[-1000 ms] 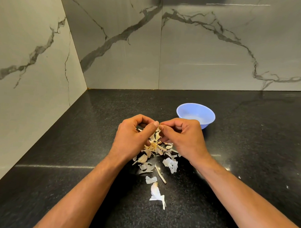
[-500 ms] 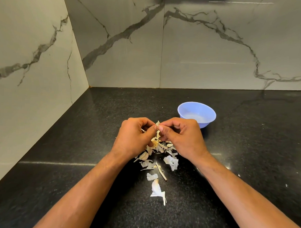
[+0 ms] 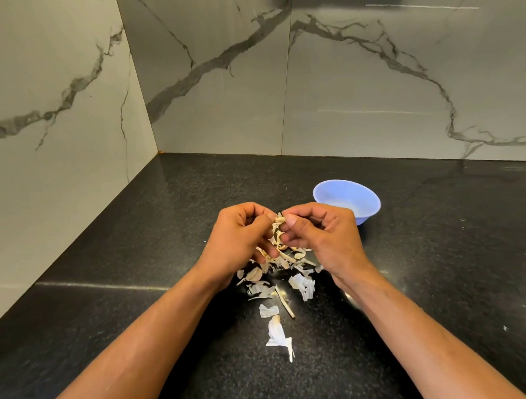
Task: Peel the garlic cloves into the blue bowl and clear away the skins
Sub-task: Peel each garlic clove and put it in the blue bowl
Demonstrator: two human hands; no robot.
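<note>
My left hand [image 3: 239,237] and my right hand [image 3: 323,234] meet above the black counter, both with fingers curled. Between their fingertips they pinch a garlic clove [image 3: 278,222] with pale skin curling off it. Under the hands lies a heap of garlic skins [image 3: 283,268], with more scraps [image 3: 276,334] trailing toward me. The blue bowl [image 3: 346,199] stands just behind my right hand; what it holds is hard to make out.
The black granite counter [image 3: 134,254] runs into a corner, with marble-patterned walls [image 3: 66,88] on the left and at the back. A thin dry garlic stem [image 3: 285,303] lies among the skins.
Both hands have lifted slightly and moved apart a little, and the clove with its loose skin now shows between the fingertips.
</note>
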